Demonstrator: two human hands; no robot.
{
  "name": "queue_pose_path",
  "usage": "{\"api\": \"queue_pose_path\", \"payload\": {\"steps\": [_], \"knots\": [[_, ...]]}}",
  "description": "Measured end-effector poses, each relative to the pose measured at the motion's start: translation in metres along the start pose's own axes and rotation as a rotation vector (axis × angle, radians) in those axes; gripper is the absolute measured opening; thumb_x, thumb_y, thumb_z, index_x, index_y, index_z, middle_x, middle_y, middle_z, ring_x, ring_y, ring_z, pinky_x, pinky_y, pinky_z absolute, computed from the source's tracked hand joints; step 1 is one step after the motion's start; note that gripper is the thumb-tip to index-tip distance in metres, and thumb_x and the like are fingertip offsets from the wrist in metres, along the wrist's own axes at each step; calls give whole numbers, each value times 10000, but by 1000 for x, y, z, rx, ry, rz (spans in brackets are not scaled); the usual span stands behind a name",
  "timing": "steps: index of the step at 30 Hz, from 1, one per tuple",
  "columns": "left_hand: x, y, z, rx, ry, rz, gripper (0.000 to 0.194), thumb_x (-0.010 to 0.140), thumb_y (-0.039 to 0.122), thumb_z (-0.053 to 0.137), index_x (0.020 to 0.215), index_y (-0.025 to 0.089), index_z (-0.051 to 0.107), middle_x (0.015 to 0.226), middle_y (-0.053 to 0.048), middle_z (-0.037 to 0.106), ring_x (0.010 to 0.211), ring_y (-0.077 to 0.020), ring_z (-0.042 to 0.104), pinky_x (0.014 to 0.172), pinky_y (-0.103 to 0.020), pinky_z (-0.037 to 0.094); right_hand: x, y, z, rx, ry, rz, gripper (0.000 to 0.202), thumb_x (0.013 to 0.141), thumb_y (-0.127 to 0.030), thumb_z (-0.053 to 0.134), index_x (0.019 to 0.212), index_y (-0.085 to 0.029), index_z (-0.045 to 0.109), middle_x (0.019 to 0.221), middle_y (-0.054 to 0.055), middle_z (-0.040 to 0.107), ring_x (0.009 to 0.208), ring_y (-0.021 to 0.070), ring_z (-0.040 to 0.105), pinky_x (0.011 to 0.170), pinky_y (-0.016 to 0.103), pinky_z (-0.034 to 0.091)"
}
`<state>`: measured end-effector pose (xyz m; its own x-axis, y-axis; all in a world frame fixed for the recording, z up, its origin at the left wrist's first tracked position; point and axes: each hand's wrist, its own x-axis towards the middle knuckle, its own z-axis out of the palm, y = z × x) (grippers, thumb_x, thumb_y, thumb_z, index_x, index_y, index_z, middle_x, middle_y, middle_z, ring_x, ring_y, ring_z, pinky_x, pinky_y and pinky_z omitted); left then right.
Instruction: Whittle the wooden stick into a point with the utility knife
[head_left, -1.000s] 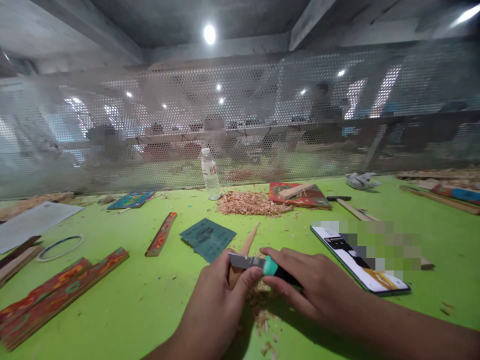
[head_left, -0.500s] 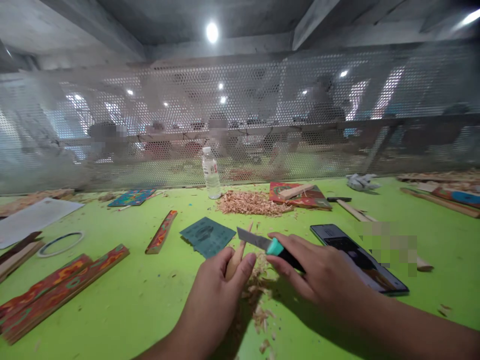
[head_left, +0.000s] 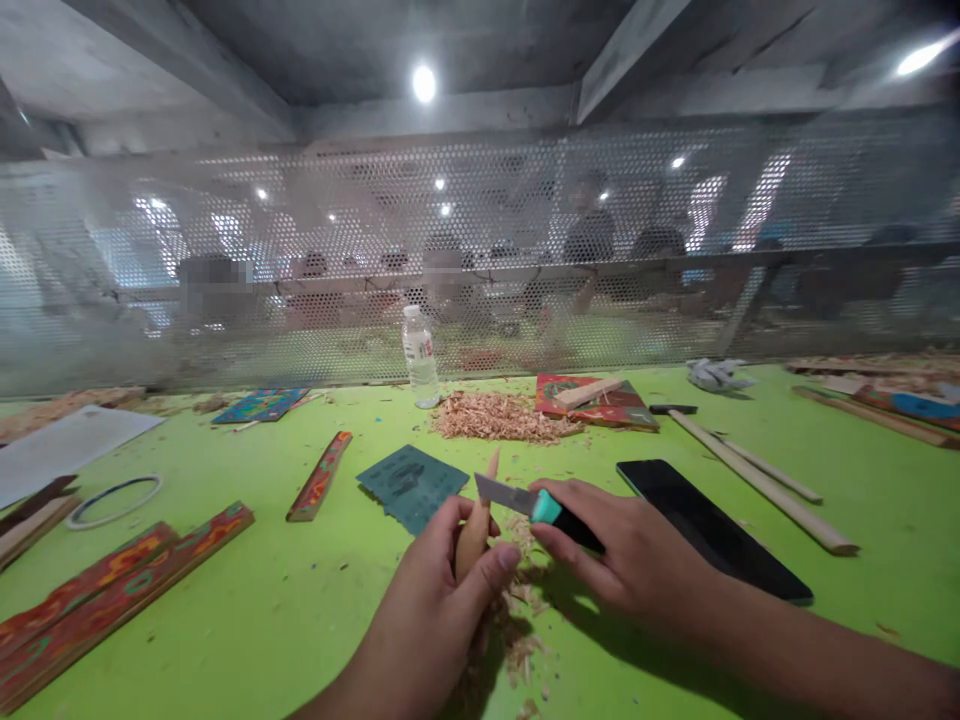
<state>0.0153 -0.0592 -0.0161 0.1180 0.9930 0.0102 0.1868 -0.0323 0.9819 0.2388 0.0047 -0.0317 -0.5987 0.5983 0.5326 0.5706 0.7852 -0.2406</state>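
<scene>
My left hand [head_left: 442,590] grips the wooden stick [head_left: 480,520] at lower centre, tip up. My right hand [head_left: 630,555] clasps the utility knife [head_left: 536,505]; its blade has dropped back against the stick since half a second ago. Phone [head_left: 712,530] screen went dark.

left hand [head_left: 442,590] fisted, right hand [head_left: 622,550] seemingly pinching, forearms converging
</scene>
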Motion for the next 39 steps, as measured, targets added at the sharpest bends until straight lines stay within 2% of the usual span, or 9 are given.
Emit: {"api": "queue_pose_path", "payload": {"steps": [3, 6, 11, 14, 19, 25, 31, 36, 39], "knots": [[6, 5, -1, -46, -40, -38, 317, 956, 498, 725, 965, 201, 615, 780, 36, 563, 650, -117, 495, 595, -228, 416, 0, 0, 1, 34, -11, -15, 335, 1107, -386, 460, 1292, -160, 624, 1122, 175, 794, 960, 323, 794, 784, 452, 642], [16, 7, 0, -118, -171, -144, 437, 903, 608, 750, 891, 210, 568, 629, 78, 506, 474, -81, 421, 454, -207, 345, 1, 0, 1, 79, -11, 3, 277, 1100, -376, 475, 1215, -194, 649, 1063, 148, 795, 912, 288, 784, 769, 411, 627], [28, -12, 12, -375, -266, -151, 528, 868, 681, 766, 1030, 219, 570, 606, 106, 519, 362, -47, 415, 362, -158, 363, 2, 1, 0, 163, -35, 66, 284, 1108, -421, 448, 1116, -209, 638, 978, 124, 771, 851, 268, 750, 750, 387, 597], [30, -22, 16, -482, -395, -161, 532, 913, 709, 688, 1113, 234, 558, 604, 99, 555, 315, -97, 498, 327, -205, 437, 3, -1, -2, 194, -77, 97, 334, 1125, -450, 402, 1072, -212, 629, 944, 115, 762, 820, 257, 738, 732, 368, 580], [29, -17, 12, -421, -257, -136, 534, 857, 648, 807, 1037, 185, 613, 599, 103, 492, 405, -19, 359, 384, -119, 302, 2, -2, -1, 217, -119, 126, 346, 1129, -471, 384, 1075, -217, 613, 937, 106, 756, 805, 250, 726, 713, 351, 553], [29, -27, 10, -444, -309, -194, 473, 912, 655, 734, 953, 227, 538, 490, 123, 494, 301, -28, 246, 324, -161, 231, 2, 1, 4, 171, -187, 149, 369, 1126, -487, 372, 1027, -223, 611, 873, 82, 737, 729, 240, 684, 657, 341, 485], [31, -37, 13, -463, -249, -209, 487, 890, 651, 758, 859, 219, 535, 450, 96, 528, 310, -56, 385, 355, -160, 294, 9, -3, -3, 67, -234, 175, 367, 1106, -489, 429, 904, -229, 590, 791, 70, 727, 653, 219, 648, 599, 318, 410], [31, -29, 11, -485, -302, -233, 500, 872, 668, 766, 918, 233, 524, 518, 111, 519, 315, -41, 316, 325, -158, 253, 10, -11, -7, -68, -239, 284, 100, 925, -274, 632, 866, -234, 563, 790, 75, 729, 683, 243, 655, 609, 319, 372], [32, -28, 10, -508, -325, -217, 491, 880, 646, 768, 869, 223, 519, 534, 100, 507, 336, -28, 318, 337, -153, 219, 12, -16, -5, -74, -244, 351, 138, 866, -218, 595, 816, -255, 472, 755, 45, 683, 656, 224, 595, 606, 315, 344]]}}
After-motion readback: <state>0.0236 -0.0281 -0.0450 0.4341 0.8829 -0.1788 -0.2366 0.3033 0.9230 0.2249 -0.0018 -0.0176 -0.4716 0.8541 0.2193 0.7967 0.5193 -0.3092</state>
